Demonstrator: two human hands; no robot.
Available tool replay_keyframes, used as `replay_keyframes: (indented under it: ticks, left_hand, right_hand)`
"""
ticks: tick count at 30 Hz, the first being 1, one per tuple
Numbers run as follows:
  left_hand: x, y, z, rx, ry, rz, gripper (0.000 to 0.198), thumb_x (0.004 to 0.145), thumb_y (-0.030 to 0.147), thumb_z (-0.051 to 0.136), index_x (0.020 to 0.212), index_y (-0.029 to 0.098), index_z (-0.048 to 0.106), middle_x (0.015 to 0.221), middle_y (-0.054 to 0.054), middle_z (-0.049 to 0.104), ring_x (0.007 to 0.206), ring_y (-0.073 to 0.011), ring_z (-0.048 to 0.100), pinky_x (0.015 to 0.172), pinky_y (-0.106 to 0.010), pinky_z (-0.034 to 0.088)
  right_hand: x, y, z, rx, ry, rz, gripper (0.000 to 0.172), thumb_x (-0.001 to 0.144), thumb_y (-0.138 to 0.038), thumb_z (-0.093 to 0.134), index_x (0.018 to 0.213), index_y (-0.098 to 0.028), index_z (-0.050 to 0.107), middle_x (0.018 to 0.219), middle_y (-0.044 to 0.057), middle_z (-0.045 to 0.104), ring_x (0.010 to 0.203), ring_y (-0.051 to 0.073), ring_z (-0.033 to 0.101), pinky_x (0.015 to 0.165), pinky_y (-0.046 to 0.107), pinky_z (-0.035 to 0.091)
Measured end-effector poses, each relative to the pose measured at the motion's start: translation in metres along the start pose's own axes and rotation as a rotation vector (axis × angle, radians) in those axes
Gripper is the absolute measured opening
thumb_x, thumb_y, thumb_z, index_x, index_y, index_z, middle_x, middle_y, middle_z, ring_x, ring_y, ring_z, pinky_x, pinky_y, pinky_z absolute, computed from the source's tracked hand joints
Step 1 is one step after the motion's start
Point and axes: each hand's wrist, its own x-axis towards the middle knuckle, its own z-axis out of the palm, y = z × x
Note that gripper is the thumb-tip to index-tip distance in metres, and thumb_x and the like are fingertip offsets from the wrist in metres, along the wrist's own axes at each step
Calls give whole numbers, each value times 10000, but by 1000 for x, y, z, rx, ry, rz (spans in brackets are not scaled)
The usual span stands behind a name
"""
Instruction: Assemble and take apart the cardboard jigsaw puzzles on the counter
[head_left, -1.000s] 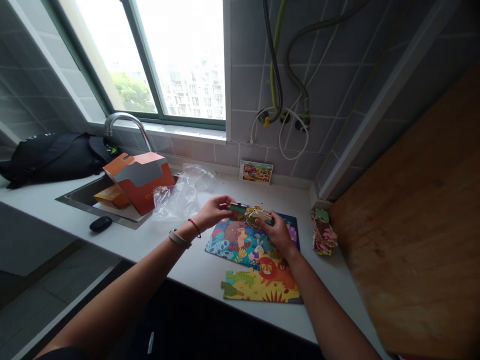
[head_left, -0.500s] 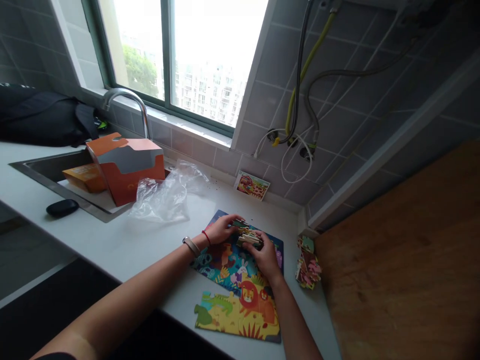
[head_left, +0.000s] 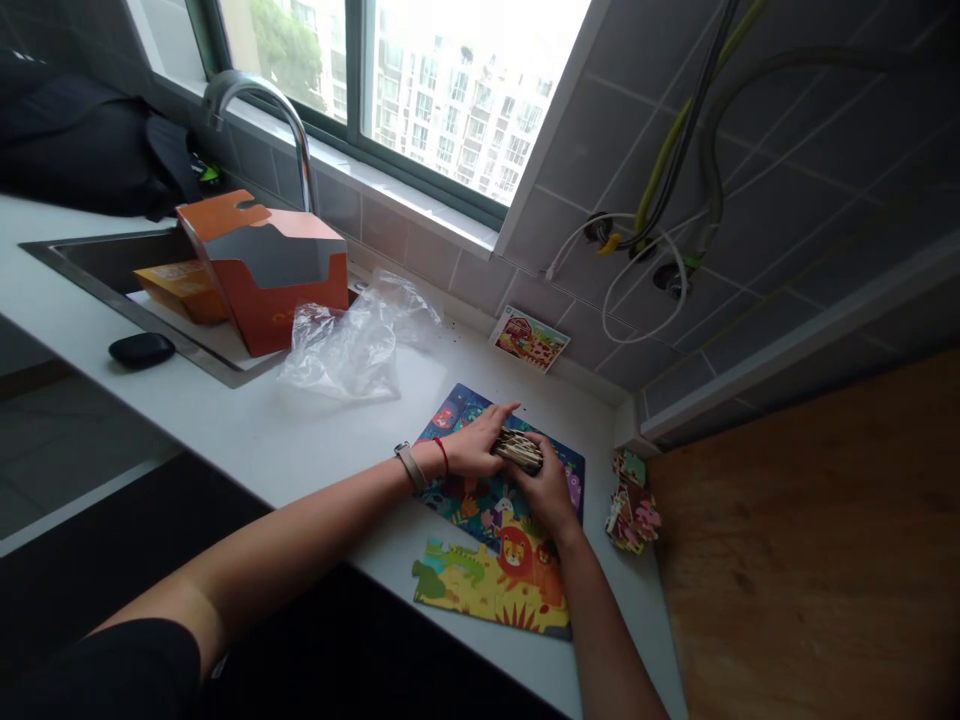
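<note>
A thick stack of jigsaw puzzle pieces (head_left: 519, 450), seen edge-on, is held between my two hands over a colourful animal puzzle (head_left: 517, 515). My left hand (head_left: 480, 445) presses against the left side of the stack, one finger sticking out past it. Around the right side curl the fingers of my right hand (head_left: 546, 490), with the thumb at the near side. Lions and a crocodile show on the yellow lower part of the puzzle, while its upper part is dark blue. My hands and the stack cover some of the blue area.
More loose puzzle pieces (head_left: 634, 505) lie piled at the right, beside a wooden panel (head_left: 795, 540). A picture card (head_left: 529, 339) leans on the tiled wall. To the left are a crumpled plastic bag (head_left: 345, 350), an orange box (head_left: 277, 280) in the sink and a black mouse (head_left: 142, 350).
My hands have squeezed the loosely spread pieces into a tighter stack. The left hand has turned flatter against its side. The camera view has tilted down and shifted.
</note>
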Motion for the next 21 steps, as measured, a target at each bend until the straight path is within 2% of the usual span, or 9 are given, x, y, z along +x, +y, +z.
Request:
replay_keyframes:
  ticks: [2,4,7,8,11,13,16,18,21]
  left_hand:
    - [-3,5,-9,45,34,-32,970,688,113,627,1565,69,216,1506,-241,396,1436,-372,396,1208,-535,335]
    - [-15,17,-18,95,103,-71,834,769,110,578,1544,66,274,1486,-237,417,1425,-345,416,1207,-522,343]
    - [-57,47,-25,186,112,-37,567,905,163,525,1465,134,438,1429,-185,486,1334,-286,517,1163,-455,416]
    - [-76,58,-24,199,53,13,506,934,206,547,1434,163,483,1403,-161,520,1293,-271,551,1137,-425,446]
    - [-131,80,-12,276,-171,116,381,949,290,630,1327,245,599,1317,-98,617,1175,-246,628,1050,-373,512]
    - [-160,84,3,392,-203,109,431,904,304,709,1321,259,612,1374,-104,601,1246,-293,595,1097,-430,477]
    - [-185,78,26,534,-168,123,539,867,267,749,1379,275,580,1508,-124,507,1404,-372,456,1162,-528,390]
    - [-191,73,37,565,-122,136,491,905,214,693,1377,286,581,1518,-108,509,1417,-359,447,1174,-536,364]
    - [-192,71,42,561,-76,171,387,951,176,618,1323,282,614,1483,-75,559,1399,-317,475,1184,-505,345]
  right_hand:
    - [0,-1,0,-23,16,18,551,697,-503,847,1109,-214,622,1062,93,746,944,295,715,863,426,562]
    - [-1,-2,0,-24,24,40,590,673,-528,859,1104,-216,604,1037,86,745,905,287,715,825,408,560]
    - [-2,-3,2,-49,26,40,590,686,-552,844,1097,-223,579,1016,77,735,880,276,708,799,389,549]
    - [-2,-3,2,-63,26,34,584,693,-556,838,1096,-224,574,1015,76,732,881,274,707,797,386,546]
    - [-3,-4,4,-70,23,28,585,698,-566,830,1096,-227,568,1020,78,733,883,274,710,788,379,544]
    - [-4,-4,4,-61,30,25,596,690,-579,831,1092,-225,571,1018,81,737,875,274,711,782,377,545]
    - [-4,-4,4,-72,57,6,612,679,-600,829,1088,-217,583,1020,86,739,874,272,703,789,378,544]
    - [-4,-4,5,-85,72,-5,626,673,-612,828,1090,-210,591,1028,94,739,880,274,698,794,381,544]
    - [-4,-5,5,-85,75,-10,646,664,-625,829,1097,-204,600,1033,103,741,892,280,696,801,386,545]
